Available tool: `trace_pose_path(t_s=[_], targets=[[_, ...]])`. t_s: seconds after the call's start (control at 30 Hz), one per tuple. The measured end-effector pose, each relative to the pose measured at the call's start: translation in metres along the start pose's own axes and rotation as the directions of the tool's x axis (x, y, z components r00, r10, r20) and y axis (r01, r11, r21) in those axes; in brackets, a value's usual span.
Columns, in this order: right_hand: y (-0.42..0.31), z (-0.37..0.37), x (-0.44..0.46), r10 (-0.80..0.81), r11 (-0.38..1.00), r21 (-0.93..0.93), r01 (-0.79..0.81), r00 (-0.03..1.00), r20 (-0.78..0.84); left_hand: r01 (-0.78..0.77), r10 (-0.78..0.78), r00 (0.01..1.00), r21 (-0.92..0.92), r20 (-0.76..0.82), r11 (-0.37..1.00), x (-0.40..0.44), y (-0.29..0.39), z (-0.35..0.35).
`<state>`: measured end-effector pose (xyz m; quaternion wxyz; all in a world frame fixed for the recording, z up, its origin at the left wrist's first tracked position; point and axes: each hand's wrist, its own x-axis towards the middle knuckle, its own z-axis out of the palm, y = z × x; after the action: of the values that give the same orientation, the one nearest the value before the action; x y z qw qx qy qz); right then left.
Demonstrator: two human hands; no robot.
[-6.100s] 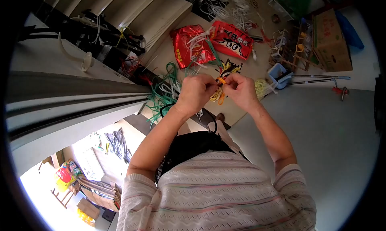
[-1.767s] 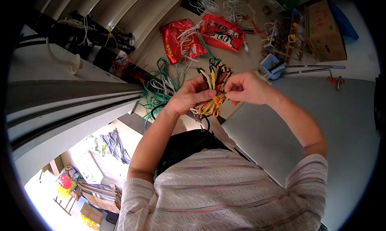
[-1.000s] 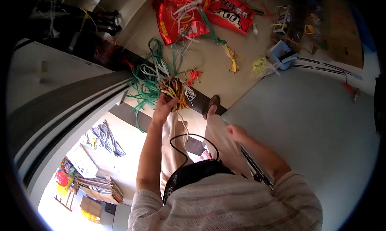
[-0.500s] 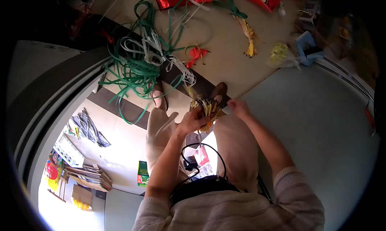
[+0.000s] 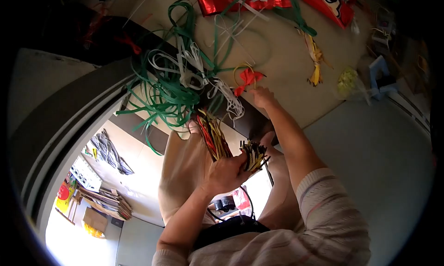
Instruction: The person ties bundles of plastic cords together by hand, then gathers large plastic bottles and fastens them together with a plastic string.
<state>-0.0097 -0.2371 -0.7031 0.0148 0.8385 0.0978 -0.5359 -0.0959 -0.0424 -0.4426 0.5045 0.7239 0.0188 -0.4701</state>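
The person's left hand (image 5: 225, 176) was closed firmly round a cord bundle (image 5: 213, 137), thumb and fingers wrapped about it, above the gap between the two trousered legs (image 5: 181, 170). The bundle's longer part, red, yellow and black, ran slantwise from the grip up and leftward, away from the body, while a short tuft of black-tipped ends (fanned like a brush) stuck out past the thumb, toward the right. The right hand (image 5: 264, 98) was stretched forward with its fingertips just beside a red scrap (image 5: 250, 76); how far those fingers were parted, or whether they had hold of it, could not be told. One bundle was in the grip, and one tied yellow bundle (image 5: 316, 58) lay farther off on the floor (image 5: 280, 51), below two red packets (image 5: 245, 1). Left of the scrap sprawled a tangle of green straps (image 5: 173, 99) and a hank of white cord (image 5: 226, 98). Pale floor stretched between the right hand and the yellow bundle, bounded nearer the body by a dark strip (image 5: 249, 115) and at right by a grey panel (image 5: 365, 159).
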Motion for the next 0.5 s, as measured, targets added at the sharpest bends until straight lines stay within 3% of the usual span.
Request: trace_pose_path(t_s=[0.27,0.37,0.43,0.5], targets=[[0.005,0.012,0.026,0.023,0.996,-0.082,-0.021,0.999,0.028,-0.009,0.009,1.000,-0.038,-0.007,0.999,0.002,-0.007,-0.016],[0.006,0.004,-0.001,-0.174,0.983,0.045,0.180,0.979,-0.110,0.029,-0.030,0.998,-0.010,-0.057,1.000,0.004,-0.006,-0.009],[0.009,-0.006,-0.032,-0.204,0.842,0.468,0.271,0.961,-0.189,0.051,-0.052,0.998,-0.052,-0.028,0.997,0.005,-0.007,-0.006],[0.017,-0.012,-0.059,-0.201,0.516,0.796,0.317,0.948,-0.248,0.081,-0.082,0.997,-0.041,-0.015,0.996,0.006,0.002,-0.007]])
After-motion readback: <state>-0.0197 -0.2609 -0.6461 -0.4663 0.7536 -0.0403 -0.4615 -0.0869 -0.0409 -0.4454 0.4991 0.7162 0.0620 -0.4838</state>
